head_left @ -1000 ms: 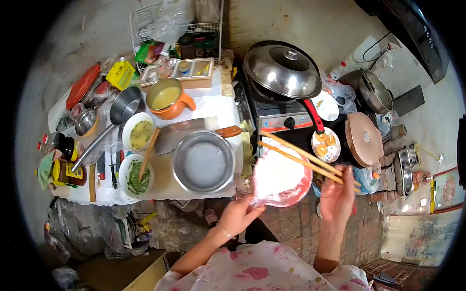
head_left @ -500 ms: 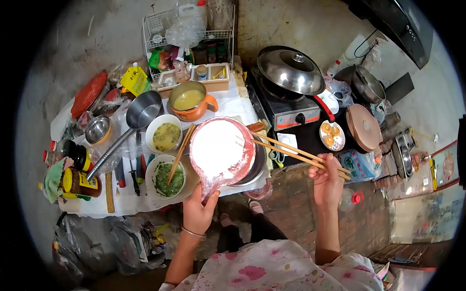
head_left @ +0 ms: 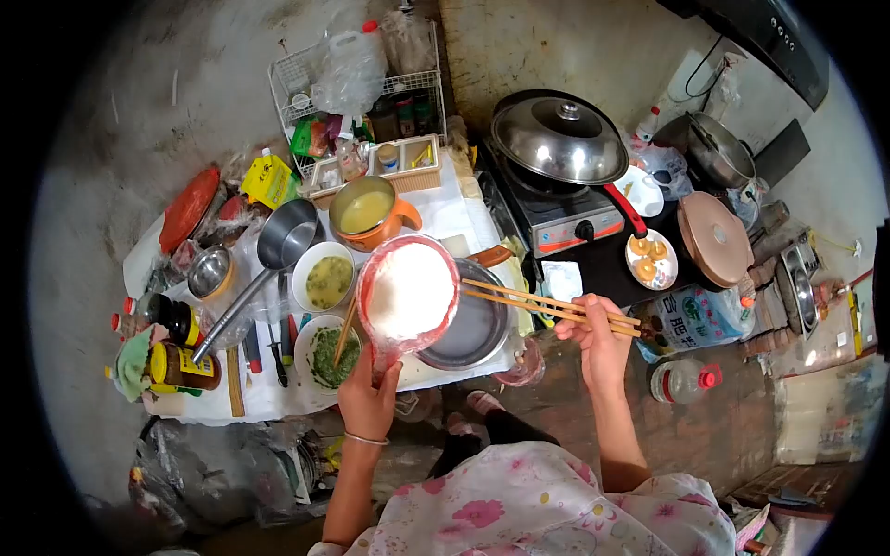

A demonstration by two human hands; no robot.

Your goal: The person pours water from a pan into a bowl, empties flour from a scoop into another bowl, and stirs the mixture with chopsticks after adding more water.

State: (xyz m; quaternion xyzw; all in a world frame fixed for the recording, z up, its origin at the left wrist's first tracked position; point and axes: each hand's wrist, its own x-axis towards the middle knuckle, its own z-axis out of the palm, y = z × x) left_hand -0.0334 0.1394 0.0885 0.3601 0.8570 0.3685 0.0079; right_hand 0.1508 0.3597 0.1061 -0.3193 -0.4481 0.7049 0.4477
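Observation:
My left hand (head_left: 370, 400) is closed round the handle of a pink ladle-like scoop (head_left: 408, 287) heaped with white powder. The scoop hangs partly over a dark round pan (head_left: 473, 326) with a greyish inside. In my right hand (head_left: 601, 345) is a pair of wooden chopsticks (head_left: 533, 301), their tips pointing left at the scoop's right edge, above the pan. Whether the tips touch the scoop I cannot tell. Left of the scoop stands a white bowl of chopped greens (head_left: 332, 357) with another pair of chopsticks (head_left: 347, 329) in it. A bowl of yellowish liquid (head_left: 328, 281) sits behind that.
An orange-handled pot (head_left: 371, 218) and a long-handled saucepan (head_left: 286, 236) stand farther back. A lidded wok (head_left: 561, 139) sits on the stove (head_left: 575, 232), its red handle jutting forward. Jars (head_left: 185, 367) line the left edge. A plastic bottle (head_left: 681, 381) is on the floor.
The scoop has moved away from the pan's middle, so more of the pan shows. My right hand and its chopsticks have shifted left and slightly down. The whole view has shifted a little.

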